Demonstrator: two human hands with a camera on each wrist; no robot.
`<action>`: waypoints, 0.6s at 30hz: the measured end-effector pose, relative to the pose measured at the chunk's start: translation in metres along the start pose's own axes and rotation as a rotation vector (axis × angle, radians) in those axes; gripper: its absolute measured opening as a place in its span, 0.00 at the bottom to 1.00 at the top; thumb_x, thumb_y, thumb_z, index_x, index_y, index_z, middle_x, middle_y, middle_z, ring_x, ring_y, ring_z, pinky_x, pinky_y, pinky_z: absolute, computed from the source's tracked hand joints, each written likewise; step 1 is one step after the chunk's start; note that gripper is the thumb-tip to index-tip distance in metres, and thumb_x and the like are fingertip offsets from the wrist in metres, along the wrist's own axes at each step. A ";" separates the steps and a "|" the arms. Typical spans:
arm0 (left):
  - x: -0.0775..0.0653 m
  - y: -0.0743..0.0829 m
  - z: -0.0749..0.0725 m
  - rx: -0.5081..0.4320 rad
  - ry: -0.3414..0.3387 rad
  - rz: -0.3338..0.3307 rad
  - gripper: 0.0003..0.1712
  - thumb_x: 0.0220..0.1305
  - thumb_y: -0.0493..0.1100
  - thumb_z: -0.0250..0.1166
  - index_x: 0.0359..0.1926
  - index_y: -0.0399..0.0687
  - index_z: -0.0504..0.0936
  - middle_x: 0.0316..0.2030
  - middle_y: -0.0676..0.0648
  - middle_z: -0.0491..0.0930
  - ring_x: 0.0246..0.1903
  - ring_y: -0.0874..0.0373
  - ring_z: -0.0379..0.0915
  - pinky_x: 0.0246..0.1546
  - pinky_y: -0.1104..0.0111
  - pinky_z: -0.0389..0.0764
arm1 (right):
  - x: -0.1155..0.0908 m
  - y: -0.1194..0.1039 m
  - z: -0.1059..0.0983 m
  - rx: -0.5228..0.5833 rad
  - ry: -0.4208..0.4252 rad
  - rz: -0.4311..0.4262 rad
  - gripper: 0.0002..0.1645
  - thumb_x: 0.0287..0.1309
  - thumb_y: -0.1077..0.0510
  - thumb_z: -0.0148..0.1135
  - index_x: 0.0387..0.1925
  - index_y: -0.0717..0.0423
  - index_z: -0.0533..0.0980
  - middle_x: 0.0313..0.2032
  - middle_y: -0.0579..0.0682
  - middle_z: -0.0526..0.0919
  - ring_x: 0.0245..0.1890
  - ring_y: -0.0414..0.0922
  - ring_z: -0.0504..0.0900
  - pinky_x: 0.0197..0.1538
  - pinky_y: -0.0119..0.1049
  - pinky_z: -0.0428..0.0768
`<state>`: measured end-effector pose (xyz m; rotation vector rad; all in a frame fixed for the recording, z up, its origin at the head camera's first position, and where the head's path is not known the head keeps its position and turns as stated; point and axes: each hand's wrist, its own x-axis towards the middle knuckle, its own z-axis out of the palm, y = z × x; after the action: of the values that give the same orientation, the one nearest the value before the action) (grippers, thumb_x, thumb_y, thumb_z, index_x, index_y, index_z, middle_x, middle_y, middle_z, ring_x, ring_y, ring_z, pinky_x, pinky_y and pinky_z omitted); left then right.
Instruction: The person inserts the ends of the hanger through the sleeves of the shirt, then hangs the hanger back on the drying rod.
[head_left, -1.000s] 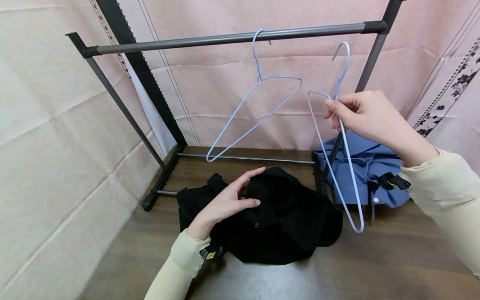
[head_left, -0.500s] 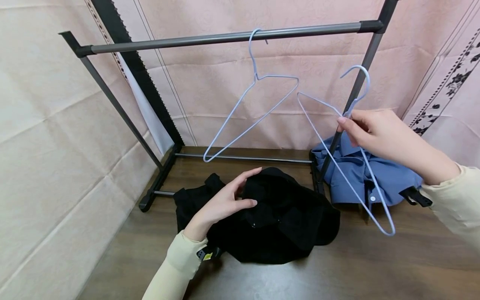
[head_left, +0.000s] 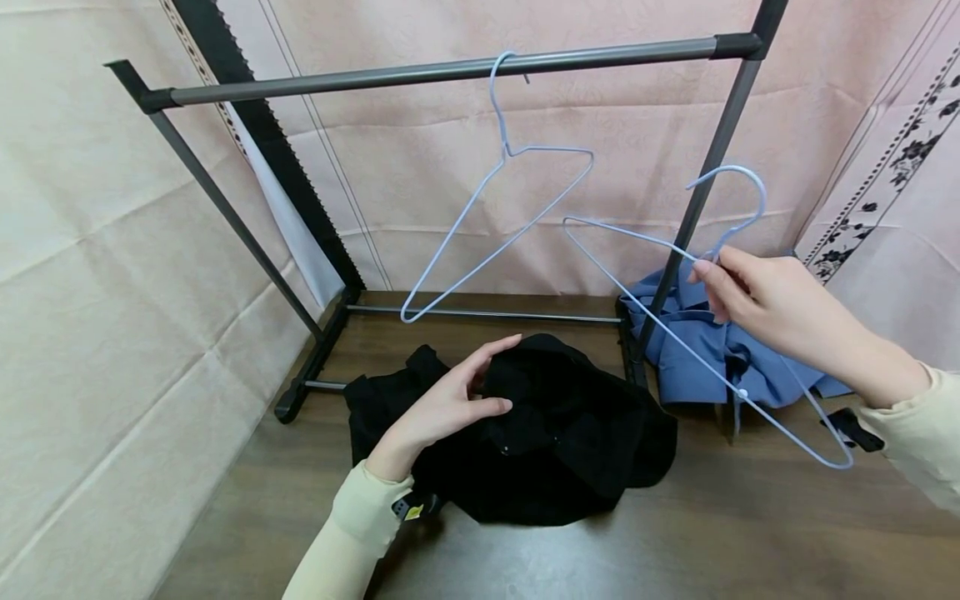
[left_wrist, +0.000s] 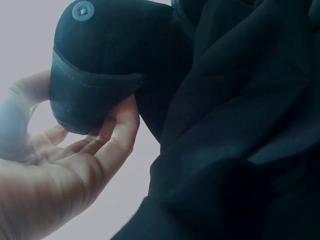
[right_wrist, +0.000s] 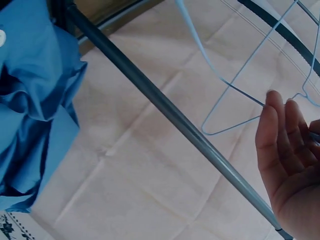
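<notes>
In the head view a black garment (head_left: 600, 425) lies crumpled on the wooden surface. My left hand (head_left: 442, 412) holds a fold of it between thumb and fingers; the left wrist view shows that fold with a button (left_wrist: 83, 10) above the fingers. To the right, my right hand (head_left: 787, 312) pinches a light blue wire hanger (head_left: 762, 198) just below its hook. The hanger is tilted, its hook up and its long bar sloping down to the right. Its near shoulder is partly behind the hand. A matching hanger (head_left: 551, 149) hangs from the rack bar.
A dark metal clothes rack (head_left: 360, 81) spans the back, with its right upright (head_left: 720, 142) just behind the held hanger. A blue button-up shirt (head_left: 686, 367) lies bunched at the rack's right foot. Pink-white cloth (head_left: 420, 208) covers the walls behind and at the sides.
My right hand has moved down and to the right with the hanger, which has tilted so that its lower end swings right. The left hand has stayed on the black garment.
</notes>
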<state>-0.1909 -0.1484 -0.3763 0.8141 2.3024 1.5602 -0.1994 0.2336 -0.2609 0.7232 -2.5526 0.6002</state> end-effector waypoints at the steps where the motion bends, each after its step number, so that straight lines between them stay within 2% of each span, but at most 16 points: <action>1: 0.000 0.000 0.000 -0.004 -0.001 -0.001 0.44 0.67 0.38 0.66 0.76 0.74 0.59 0.75 0.60 0.55 0.69 0.51 0.56 0.56 0.51 0.69 | -0.002 0.001 0.001 0.002 0.007 0.002 0.17 0.76 0.57 0.53 0.26 0.47 0.71 0.19 0.37 0.74 0.19 0.35 0.70 0.31 0.24 0.66; 4: 0.001 -0.002 0.000 -0.007 -0.005 -0.001 0.44 0.67 0.38 0.66 0.77 0.71 0.58 0.75 0.60 0.55 0.71 0.51 0.55 0.57 0.51 0.68 | -0.008 0.003 0.002 0.008 0.032 0.005 0.16 0.76 0.59 0.53 0.27 0.48 0.72 0.20 0.37 0.74 0.18 0.35 0.70 0.27 0.25 0.66; 8: 0.003 -0.003 0.001 -0.004 -0.005 0.000 0.44 0.67 0.38 0.66 0.77 0.70 0.58 0.75 0.59 0.56 0.66 0.51 0.60 0.54 0.52 0.70 | -0.016 0.006 0.003 0.012 0.077 -0.001 0.12 0.75 0.61 0.53 0.31 0.50 0.75 0.20 0.37 0.74 0.18 0.33 0.71 0.27 0.24 0.67; 14: 0.003 -0.004 0.001 -0.008 0.004 -0.019 0.44 0.67 0.38 0.66 0.75 0.78 0.58 0.74 0.60 0.56 0.60 0.50 0.63 0.50 0.54 0.69 | -0.025 0.012 0.006 0.037 0.151 -0.053 0.10 0.74 0.64 0.52 0.39 0.54 0.79 0.19 0.36 0.75 0.19 0.28 0.72 0.32 0.21 0.69; 18: 0.003 -0.005 0.002 -0.016 0.000 -0.023 0.45 0.68 0.38 0.66 0.76 0.78 0.58 0.75 0.61 0.56 0.65 0.51 0.60 0.53 0.53 0.68 | -0.028 0.013 0.007 0.075 0.164 -0.059 0.10 0.75 0.65 0.51 0.43 0.55 0.79 0.18 0.36 0.76 0.18 0.28 0.72 0.31 0.20 0.71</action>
<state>-0.1938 -0.1462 -0.3815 0.7812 2.2884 1.5666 -0.1866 0.2507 -0.2843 0.7397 -2.3616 0.7089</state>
